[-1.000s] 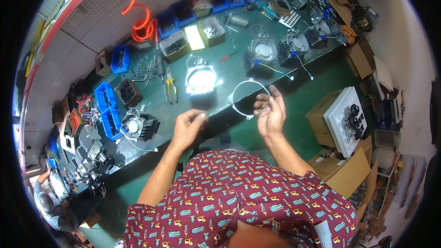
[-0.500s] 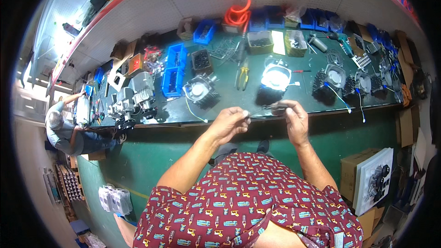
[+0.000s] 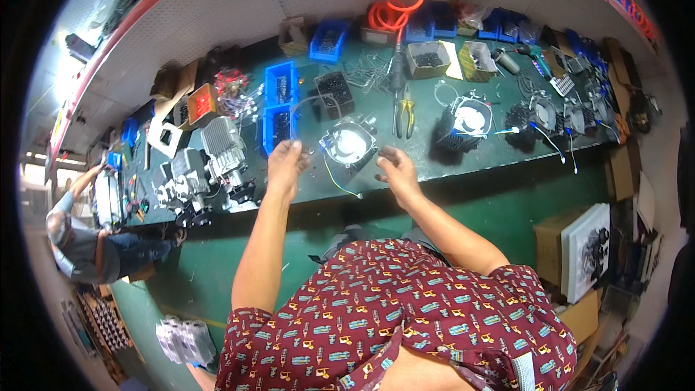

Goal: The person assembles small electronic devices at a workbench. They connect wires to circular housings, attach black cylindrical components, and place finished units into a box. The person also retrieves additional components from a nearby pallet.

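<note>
My left hand (image 3: pixel 286 168) is raised at the bench's front edge beside the blue bins. Its fingers are pinched together, and what they hold, if anything, is too small to make out. Between my hands lies a finned motor-like housing (image 3: pixel 349 143) with a bright round centre and a yellow-green lead (image 3: pixel 335 179) trailing forward. My right hand (image 3: pixel 399 174) is at its right side, fingers bent but apart, with nothing visible in them. A thin grey wire (image 3: pixel 310 98) arcs above my left hand; whether it joins the hand or the housing, I cannot tell.
Yellow-handled pliers (image 3: pixel 407 117) lie behind my right hand. Another housing (image 3: pixel 470 117) sits to the right, several more beyond. Assembled motors (image 3: pixel 221 148) stand at left. Blue bins (image 3: pixel 280 81) and a dark parts box (image 3: pixel 333 93) are behind. A co-worker (image 3: pixel 76 246) works at far left.
My hands have moved forward and apart, to either side of the left housing. The thin dark piece stretched between them before no longer shows clearly. The view has shifted left.
</note>
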{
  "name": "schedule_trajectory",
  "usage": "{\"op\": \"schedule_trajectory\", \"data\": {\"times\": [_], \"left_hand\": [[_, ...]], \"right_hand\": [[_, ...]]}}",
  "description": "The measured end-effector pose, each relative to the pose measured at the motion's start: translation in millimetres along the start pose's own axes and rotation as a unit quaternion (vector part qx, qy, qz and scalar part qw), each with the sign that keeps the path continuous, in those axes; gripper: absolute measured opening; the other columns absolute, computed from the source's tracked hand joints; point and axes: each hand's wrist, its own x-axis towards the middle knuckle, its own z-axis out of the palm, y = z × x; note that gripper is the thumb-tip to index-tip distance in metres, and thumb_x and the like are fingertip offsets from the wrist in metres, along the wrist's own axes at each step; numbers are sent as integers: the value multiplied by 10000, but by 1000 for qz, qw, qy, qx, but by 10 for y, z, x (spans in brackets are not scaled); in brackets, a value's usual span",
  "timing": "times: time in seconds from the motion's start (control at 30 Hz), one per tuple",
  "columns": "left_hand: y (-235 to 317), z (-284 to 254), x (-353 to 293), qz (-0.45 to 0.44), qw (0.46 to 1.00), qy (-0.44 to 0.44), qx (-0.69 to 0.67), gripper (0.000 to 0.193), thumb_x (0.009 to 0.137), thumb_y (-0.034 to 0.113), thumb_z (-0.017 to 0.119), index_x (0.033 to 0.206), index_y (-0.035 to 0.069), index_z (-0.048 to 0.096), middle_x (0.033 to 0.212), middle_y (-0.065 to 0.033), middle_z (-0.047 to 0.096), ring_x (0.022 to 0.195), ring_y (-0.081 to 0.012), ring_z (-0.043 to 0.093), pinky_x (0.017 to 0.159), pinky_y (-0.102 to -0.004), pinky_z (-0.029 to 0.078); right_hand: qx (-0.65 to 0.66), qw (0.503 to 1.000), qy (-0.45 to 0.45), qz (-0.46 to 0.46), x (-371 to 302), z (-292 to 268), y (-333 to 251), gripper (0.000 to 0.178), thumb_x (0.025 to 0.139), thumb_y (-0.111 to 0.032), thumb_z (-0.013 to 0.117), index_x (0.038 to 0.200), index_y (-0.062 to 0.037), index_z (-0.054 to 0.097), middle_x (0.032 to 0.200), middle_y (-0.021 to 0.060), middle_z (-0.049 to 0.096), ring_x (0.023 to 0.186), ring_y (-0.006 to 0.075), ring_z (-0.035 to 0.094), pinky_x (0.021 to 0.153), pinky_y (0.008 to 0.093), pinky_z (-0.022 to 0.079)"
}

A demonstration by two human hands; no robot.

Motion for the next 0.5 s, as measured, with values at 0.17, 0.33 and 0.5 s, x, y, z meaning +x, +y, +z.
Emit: {"op": "schedule_trajectory", "data": {"times": [0.17,0.33,0.5], "left_hand": [[-140,-45,609,-63,996,-64,-1,130,1032,225,555,1003,99,554,890,-22,602,757,-117,587,709,-294,558],[-311,34,656,-94,991,-90,13,131,1047,221,515,1005,98,524,883,-21,576,755,-127,596,704,-305,576],[-470,-66,388,-108,991,-76,-15,125,1039,212,536,1006,94,517,879,-28,586,743,-135,602,696,-314,580]], "right_hand": [[-9,997,78,18,153,472,3,481,920,-162,641,1345,16,505,1238,155,611,1028,235,634,789,374,569],[-111,988,87,-61,487,368,117,423,921,-138,614,1313,14,570,1156,116,654,971,196,645,780,331,550],[-187,975,33,-117,617,410,-136,388,914,-139,585,1248,52,631,1115,174,717,1010,215,681,896,327,518]]}}
